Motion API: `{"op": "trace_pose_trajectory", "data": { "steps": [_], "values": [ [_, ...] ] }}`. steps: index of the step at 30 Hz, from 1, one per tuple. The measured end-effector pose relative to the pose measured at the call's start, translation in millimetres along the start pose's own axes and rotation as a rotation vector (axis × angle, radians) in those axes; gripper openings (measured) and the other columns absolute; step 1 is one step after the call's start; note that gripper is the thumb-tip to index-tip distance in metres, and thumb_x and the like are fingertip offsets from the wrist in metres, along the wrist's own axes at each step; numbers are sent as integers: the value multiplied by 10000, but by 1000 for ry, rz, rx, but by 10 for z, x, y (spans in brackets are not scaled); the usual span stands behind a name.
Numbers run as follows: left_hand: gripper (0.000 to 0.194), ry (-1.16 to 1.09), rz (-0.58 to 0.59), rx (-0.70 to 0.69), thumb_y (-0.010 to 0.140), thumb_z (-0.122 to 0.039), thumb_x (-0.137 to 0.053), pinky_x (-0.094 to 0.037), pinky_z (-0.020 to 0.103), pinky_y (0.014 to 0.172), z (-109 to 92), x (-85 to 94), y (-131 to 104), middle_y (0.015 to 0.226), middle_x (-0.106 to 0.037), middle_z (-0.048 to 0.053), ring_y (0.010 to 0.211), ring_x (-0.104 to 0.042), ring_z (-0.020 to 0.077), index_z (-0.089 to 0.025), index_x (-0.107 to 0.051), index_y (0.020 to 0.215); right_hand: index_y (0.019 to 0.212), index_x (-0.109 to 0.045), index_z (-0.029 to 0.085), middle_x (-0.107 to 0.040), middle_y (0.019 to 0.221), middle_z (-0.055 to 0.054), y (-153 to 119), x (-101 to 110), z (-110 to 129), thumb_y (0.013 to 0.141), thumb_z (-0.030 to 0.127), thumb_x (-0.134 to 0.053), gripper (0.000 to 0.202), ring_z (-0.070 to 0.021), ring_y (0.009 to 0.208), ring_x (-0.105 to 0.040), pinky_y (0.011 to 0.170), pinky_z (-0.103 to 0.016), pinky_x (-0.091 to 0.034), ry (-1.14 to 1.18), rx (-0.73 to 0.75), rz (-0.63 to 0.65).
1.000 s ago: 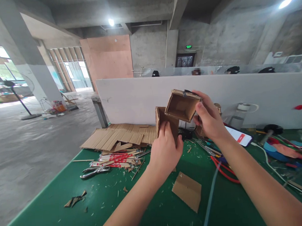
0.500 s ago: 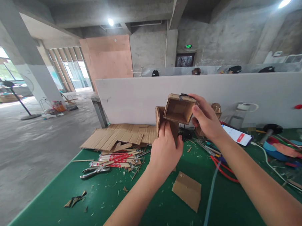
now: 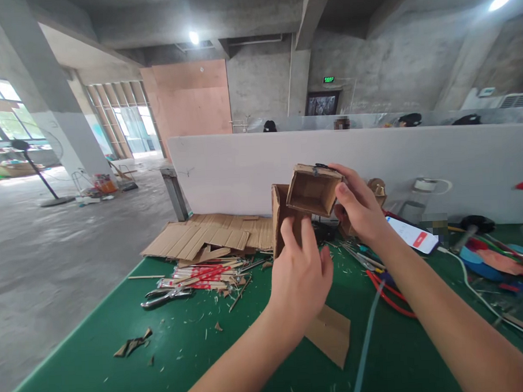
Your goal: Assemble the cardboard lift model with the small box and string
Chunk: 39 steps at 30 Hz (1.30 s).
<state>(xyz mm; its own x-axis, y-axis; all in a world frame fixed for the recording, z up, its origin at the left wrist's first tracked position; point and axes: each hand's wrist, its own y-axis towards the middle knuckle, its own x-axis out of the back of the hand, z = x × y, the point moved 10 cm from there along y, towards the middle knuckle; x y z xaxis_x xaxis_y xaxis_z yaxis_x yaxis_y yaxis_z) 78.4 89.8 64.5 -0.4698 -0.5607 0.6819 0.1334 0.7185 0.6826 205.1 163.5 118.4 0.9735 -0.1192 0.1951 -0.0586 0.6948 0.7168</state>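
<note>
My right hand (image 3: 361, 210) grips a small open cardboard box (image 3: 312, 190), tilted with its opening toward me, and rests it on top of a taller cardboard piece (image 3: 282, 213) that stands upright on the green table (image 3: 99, 353). My left hand (image 3: 300, 275) is just in front of that upright piece, fingers apart, its fingertips at or near the cardboard; I cannot tell whether they touch. A flat cardboard scrap (image 3: 332, 334) lies on the table under my left wrist.
Flattened cardboard sheets (image 3: 206, 236) lie at the back by a white partition (image 3: 225, 168). Pliers (image 3: 164, 297), red-and-white sticks (image 3: 204, 275) and wood shavings sit left of centre. A phone (image 3: 410, 234), red-handled tools (image 3: 385, 292) and cables crowd the right. Other people sit behind the partition.
My left hand has let go of the upright cardboard piece and drawn back toward me, fingers spread. The small box in my right hand came down onto the upright piece.
</note>
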Motion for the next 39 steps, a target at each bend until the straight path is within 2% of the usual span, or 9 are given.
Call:
{"op": "trace_pose_trajectory", "data": {
  "steps": [2,5,9,14,20,26,30,33,39],
  "values": [
    [451,-27,34,-22,903,-308,-445,-584,346,540,-58,9,-13,1327,-414,188,750,-687,217,-154,-347,1316,1280,-511,364,-524,845,-18,-3,6,-18,870,538,-524,445,-96,508,-393,378,-240,-348,-3,-7,6],
    [348,-97,151,-48,905,-341,-429,-575,387,508,-94,-91,6,1277,-456,140,641,-672,201,-188,-430,1217,1281,-516,361,-477,734,4,-19,5,-30,867,541,-529,452,-98,481,-386,387,-251,-348,-18,-27,17],
    [394,-146,261,-80,898,-371,-441,-591,470,636,-68,-310,60,1388,-405,136,754,-696,259,-208,-413,1256,1295,-507,360,-416,625,30,-46,-15,-44,869,548,-523,466,-99,441,-389,380,-253,-325,-36,-54,36],
    [483,-259,284,-58,886,-359,-465,-575,467,752,13,-468,112,1407,-421,134,883,-684,282,-213,-353,1333,1329,-479,369,-454,657,24,-66,-58,-126,885,543,-498,477,-91,436,-400,376,-251,-331,-17,-78,63],
    [375,-485,254,-34,882,-313,-470,-560,345,676,62,-486,146,1315,-507,101,747,-662,179,-218,-442,1244,1357,-463,360,-453,641,26,-100,-93,-118,887,538,-497,504,-101,446,-395,390,-259,-331,-45,-64,82],
    [349,-500,225,-38,874,-287,-476,-546,346,677,79,-501,151,1235,-542,108,675,-625,152,-186,-465,1207,1378,-427,370,-530,748,4,-156,-104,-121,898,520,-480,505,-114,484,-432,426,-281,-394,-63,-45,101],
    [297,-459,236,-48,877,-304,-474,-543,359,661,86,-526,142,1154,-572,100,646,-609,150,-180,-486,1146,1391,-422,326,-615,1019,-66,-183,-98,-92,902,519,-461,527,-205,763,-610,594,-365,-529,-155,4,103],
    [265,-423,230,-46,877,-315,-470,-542,374,665,108,-537,143,1097,-587,97,659,-607,163,-171,-500,1098,1395,-424,298,-599,1156,-95,-201,-97,-62,908,511,-449,532,-266,982,-611,703,-416,-556,-196,37,98],
    [282,-411,243,-48,876,-311,-461,-541,365,667,103,-548,128,1055,-589,89,661,-606,161,-174,-492,1121,1383,-439,317,-592,1193,-93,-228,-101,-77,902,515,-459,520,-288,1040,-600,717,-441,-566,-204,43,93]
  ]
}}
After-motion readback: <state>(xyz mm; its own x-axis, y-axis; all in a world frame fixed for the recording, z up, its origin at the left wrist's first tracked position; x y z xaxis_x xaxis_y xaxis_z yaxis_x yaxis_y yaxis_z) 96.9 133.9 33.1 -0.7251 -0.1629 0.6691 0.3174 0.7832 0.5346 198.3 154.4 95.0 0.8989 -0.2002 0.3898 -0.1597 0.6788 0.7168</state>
